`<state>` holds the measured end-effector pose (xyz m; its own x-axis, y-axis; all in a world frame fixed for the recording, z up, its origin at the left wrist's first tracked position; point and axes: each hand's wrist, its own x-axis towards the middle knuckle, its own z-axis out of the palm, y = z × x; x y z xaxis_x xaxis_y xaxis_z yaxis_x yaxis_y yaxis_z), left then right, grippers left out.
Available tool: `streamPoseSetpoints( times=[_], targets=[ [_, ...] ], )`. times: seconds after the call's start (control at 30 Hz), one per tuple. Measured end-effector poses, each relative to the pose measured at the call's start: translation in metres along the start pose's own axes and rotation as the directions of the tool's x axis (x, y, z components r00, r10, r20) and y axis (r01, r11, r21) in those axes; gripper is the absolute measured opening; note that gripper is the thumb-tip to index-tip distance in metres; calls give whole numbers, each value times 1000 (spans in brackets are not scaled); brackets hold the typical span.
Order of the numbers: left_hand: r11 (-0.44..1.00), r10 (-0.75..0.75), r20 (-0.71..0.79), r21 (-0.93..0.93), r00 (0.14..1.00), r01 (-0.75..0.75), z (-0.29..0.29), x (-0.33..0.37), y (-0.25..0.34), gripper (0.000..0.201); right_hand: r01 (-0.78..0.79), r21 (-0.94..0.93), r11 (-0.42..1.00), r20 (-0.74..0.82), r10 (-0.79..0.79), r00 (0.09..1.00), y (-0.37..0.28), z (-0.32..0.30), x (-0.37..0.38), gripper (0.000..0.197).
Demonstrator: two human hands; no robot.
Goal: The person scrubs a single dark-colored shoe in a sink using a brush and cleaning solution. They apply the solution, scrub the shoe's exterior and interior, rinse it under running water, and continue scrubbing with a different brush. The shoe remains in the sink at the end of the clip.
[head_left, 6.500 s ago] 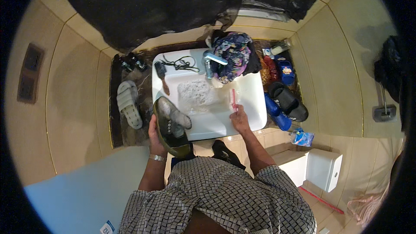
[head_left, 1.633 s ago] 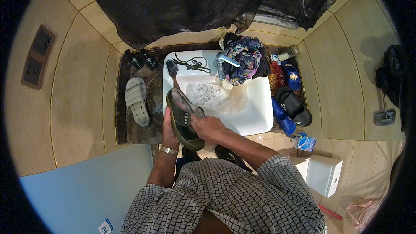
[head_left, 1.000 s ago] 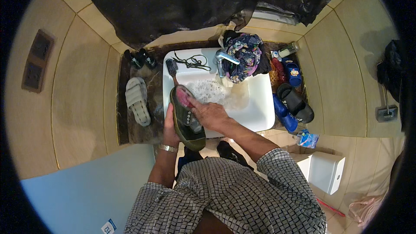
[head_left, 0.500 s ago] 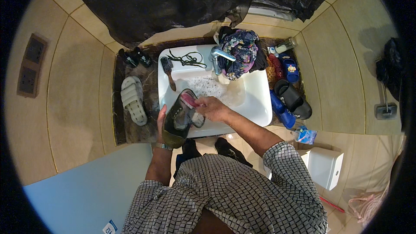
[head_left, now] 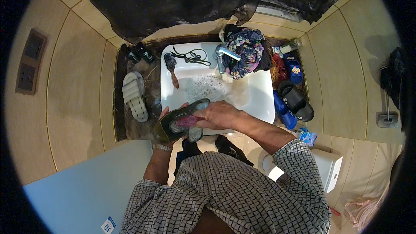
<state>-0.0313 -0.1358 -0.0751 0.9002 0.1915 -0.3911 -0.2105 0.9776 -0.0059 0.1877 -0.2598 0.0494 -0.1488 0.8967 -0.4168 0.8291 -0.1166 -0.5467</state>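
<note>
While foamy water is contained in the white sink (head_left: 258, 112), a dark green shoe (head_left: 174, 116) is held tilted above its front-left corner. The shoe is gripped from its outer side by the left hand (head_left: 164, 112), most of which is hidden behind it. By the closed right hand (head_left: 219, 115), a pink brush (head_left: 187, 121) is clasped at the shoe's opening.

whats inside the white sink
White foam on cloudy water shows inside the sink. The bottom beneath the foam can't be seen; the dark green shoe and right hand cover part of the near side.
</note>
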Motion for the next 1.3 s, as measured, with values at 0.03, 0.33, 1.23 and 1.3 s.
streamPoseSetpoints(
  times=[0.03,0.33,1.23,1.3],
  targets=[
    [1000,4,65,-13,998,-4,2,0,-2,73,44,18,999,-36,-43,998,-5,0,1,42],
    [989,107,119,92,987,-118,-2,9,6,69,159,676,719,-305,77,949,21,68,26,44],
    [736,448,41,551,893,-394,-18,12,-6,84,-204,975,89,185,184,965,4,27,17,51],
    [708,471,-13,602,882,-369,-28,21,1,86,-111,909,401,15,234,972,7,38,26,51]
  ],
)
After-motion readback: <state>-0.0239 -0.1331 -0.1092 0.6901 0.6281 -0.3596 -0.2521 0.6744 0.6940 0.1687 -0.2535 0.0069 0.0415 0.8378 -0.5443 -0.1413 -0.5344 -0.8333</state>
